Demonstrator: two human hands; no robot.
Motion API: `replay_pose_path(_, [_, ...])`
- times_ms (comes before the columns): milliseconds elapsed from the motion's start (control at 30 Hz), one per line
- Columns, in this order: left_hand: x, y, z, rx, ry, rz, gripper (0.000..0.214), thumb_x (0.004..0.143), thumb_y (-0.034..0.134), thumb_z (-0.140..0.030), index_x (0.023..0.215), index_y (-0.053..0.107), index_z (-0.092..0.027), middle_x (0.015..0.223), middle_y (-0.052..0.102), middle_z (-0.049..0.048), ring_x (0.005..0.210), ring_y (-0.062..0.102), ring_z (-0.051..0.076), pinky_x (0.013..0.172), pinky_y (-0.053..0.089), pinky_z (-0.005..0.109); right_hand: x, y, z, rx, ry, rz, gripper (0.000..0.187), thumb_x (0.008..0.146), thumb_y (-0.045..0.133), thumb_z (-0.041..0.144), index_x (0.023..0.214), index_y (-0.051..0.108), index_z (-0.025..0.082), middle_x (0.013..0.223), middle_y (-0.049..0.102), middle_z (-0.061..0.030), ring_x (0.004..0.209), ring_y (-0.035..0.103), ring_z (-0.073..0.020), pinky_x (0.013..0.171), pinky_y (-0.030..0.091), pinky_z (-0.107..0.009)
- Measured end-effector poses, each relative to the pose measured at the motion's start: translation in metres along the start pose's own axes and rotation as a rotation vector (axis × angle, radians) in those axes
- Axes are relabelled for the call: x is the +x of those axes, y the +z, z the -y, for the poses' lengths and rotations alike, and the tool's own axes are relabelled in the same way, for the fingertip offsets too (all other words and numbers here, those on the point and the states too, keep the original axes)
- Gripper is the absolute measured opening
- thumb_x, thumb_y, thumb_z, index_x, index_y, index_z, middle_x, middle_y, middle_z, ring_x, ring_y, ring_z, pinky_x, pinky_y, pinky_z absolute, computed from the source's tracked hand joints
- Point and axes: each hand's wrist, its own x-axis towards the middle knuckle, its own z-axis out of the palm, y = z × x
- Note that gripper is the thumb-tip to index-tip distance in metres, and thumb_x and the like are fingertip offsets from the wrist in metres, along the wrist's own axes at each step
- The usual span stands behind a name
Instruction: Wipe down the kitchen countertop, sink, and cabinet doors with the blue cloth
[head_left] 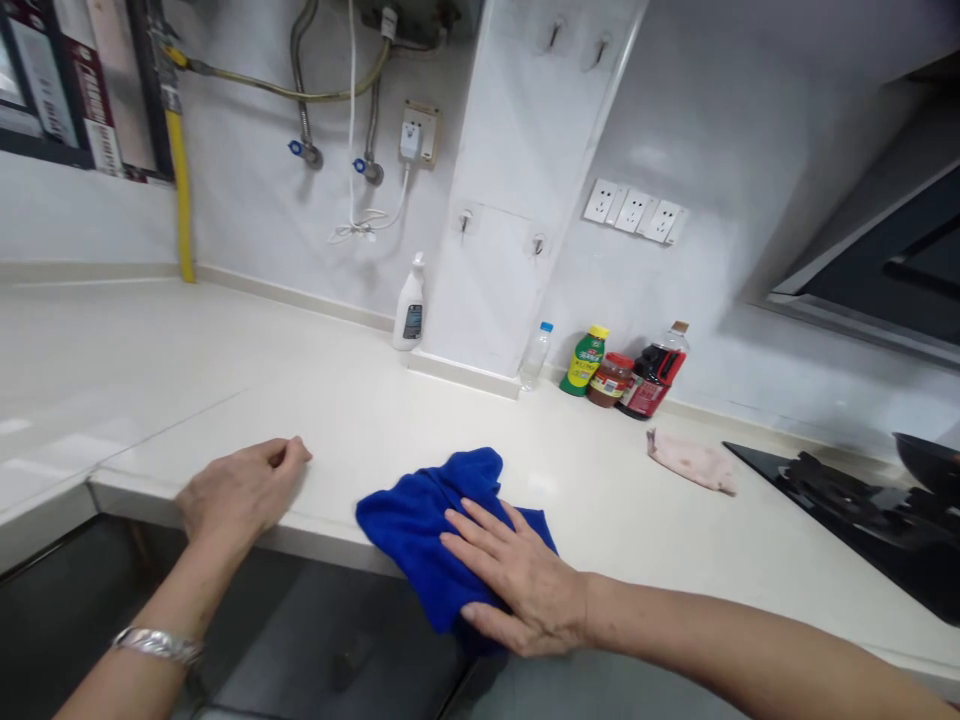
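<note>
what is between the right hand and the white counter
A blue cloth, draped over the front edge of the white counter; the head view shows the right hand spread on it.

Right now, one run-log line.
right hand: flat on blue cloth | left hand: curled near front of white counter | cloth: partly overhanging edge

No words can be read. The white bottle has a dark label, the green bottle has a yellow one, and the jar and the dark bottle have labels too. The print by the window is too blurry.
</note>
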Motion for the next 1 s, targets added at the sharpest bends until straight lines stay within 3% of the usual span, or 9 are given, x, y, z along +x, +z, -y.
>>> replay_pose_path(133, [-0.006,0.002,0.001,-0.024,0.026,0.007,0.064,0.093,0.019,-0.061,0.118,0.072,-0.036,0.121,0.065,0.0111,0.110,0.059,0.039,0.088,0.045,0.047,0.055,-0.005,0.007,0.049,-0.070,0.042,0.081,0.102,0.042,0.058,0.166,0.015,0.017,0.172,0.009,-0.0139,0.160,0.002,-0.0332,0.125,0.005,-0.067])
replay_pose_path(267, [-0.009,0.002,0.007,-0.059,0.146,-0.037,0.063,0.090,0.021,-0.060,0.109,0.074,-0.031,0.114,0.069,0.0091,0.106,0.062,0.037,0.087,0.046,0.045,0.114,-0.004,0.019,0.035,-0.048,0.011,0.075,0.105,0.033,0.059,0.165,0.020,0.016,0.172,0.009,-0.0138,0.160,0.003,-0.0336,0.125,0.005,-0.067])
replay_pose_path(333, [-0.010,-0.009,0.018,-0.080,0.256,-0.026,0.061,0.089,0.024,-0.059,0.110,0.073,-0.030,0.111,0.071,0.0052,0.105,0.064,0.029,0.090,0.048,0.038,0.140,-0.003,0.029,0.043,-0.018,-0.004,0.076,0.105,0.027,0.061,0.165,0.021,0.014,0.172,0.010,-0.0149,0.160,0.003,-0.0343,0.125,0.005,-0.068])
replay_pose_path(433, [-0.010,-0.041,0.049,-0.049,0.316,-0.077,0.060,0.087,0.027,-0.052,0.117,0.071,-0.025,0.122,0.068,0.0039,0.114,0.061,0.024,0.102,0.045,0.031,0.174,-0.002,0.045,0.055,0.022,-0.013,0.077,0.105,0.023,0.063,0.165,0.022,0.015,0.172,0.010,-0.0144,0.160,0.003,-0.0345,0.125,0.004,-0.067])
replay_pose_path(567, [-0.010,-0.089,0.112,0.343,0.232,-0.262,0.066,0.091,0.025,-0.047,0.135,0.061,-0.013,0.137,0.055,0.0169,0.130,0.046,0.036,0.114,0.037,0.047,0.206,-0.001,0.059,0.062,0.049,-0.016,0.077,0.104,0.020,0.064,0.165,0.021,0.016,0.173,0.009,-0.0139,0.160,0.002,-0.0345,0.125,0.002,-0.067])
replay_pose_path(667, [-0.013,-0.106,0.152,0.574,-0.016,-0.097,0.082,0.094,0.024,-0.070,0.156,0.038,-0.018,0.149,0.043,0.0205,0.139,0.035,0.044,0.116,0.030,0.058,0.226,0.000,0.064,0.076,0.059,-0.017,0.076,0.104,0.018,0.064,0.165,0.022,0.018,0.173,0.009,-0.0136,0.159,0.002,-0.0354,0.124,0.001,-0.068])
replay_pose_path(767, [-0.020,-0.104,0.173,0.568,-0.182,0.051,0.096,0.084,0.028,-0.091,0.161,0.020,-0.034,0.163,0.026,0.0123,0.146,0.018,0.051,0.114,0.016,0.075,0.244,0.003,0.067,0.079,0.063,-0.026,0.076,0.104,0.018,0.064,0.165,0.023,0.020,0.173,0.011,-0.0130,0.159,0.004,-0.0359,0.124,0.002,-0.068])
replay_pose_path(900, [-0.028,-0.095,0.184,0.615,-0.191,0.043,0.097,0.082,0.036,-0.092,0.161,0.010,-0.041,0.168,0.009,0.0055,0.147,0.011,0.054,0.113,0.008,0.080,0.268,0.006,0.069,0.046,0.087,-0.042,0.075,0.104,0.018,0.065,0.165,0.023,0.022,0.173,0.013,-0.0126,0.159,0.005,-0.0351,0.124,0.003,-0.068])
replay_pose_path(1000, [-0.027,-0.090,0.193,0.644,-0.201,0.012,0.095,0.083,0.035,-0.091,0.160,0.008,-0.043,0.169,0.006,0.0045,0.147,0.008,0.055,0.113,0.005,0.082,0.285,0.007,0.071,0.024,0.111,-0.041,0.076,0.103,0.016,0.066,0.165,0.023,0.023,0.173,0.012,-0.0115,0.159,0.006,-0.0342,0.124,0.005,-0.067])
